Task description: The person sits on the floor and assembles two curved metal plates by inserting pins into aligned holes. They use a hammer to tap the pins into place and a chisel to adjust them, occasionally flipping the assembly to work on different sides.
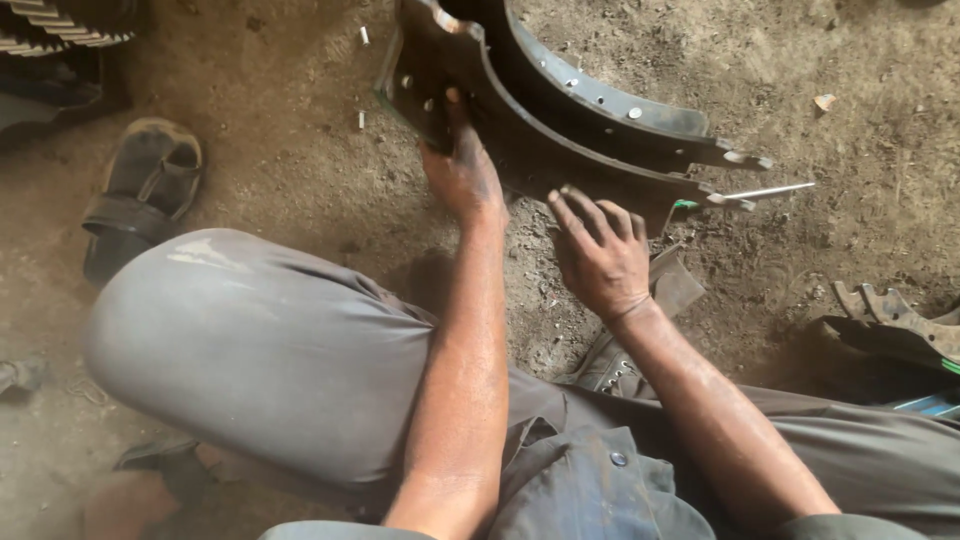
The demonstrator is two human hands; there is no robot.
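A large curved dark metal brake shoe point(560, 110) with rivet holes stands on its edge on the dirt floor. My left hand point(462, 165) grips its near rim at the left end, fingers wrapped over the edge. My right hand point(600, 250) rests with spread fingers against the lower rim near the right end, next to a thin metal rod point(770, 190) with a green handle part point(684, 205). Both hands are grimy. My knees in grey trousers point(270, 350) fill the lower part of the view.
A worn sandal point(140, 195) lies on the dirt at the left. Another notched metal part point(905, 320) lies at the right edge. Ribbed parts point(50, 30) sit at the top left. A flat metal piece point(675, 285) lies under my right wrist.
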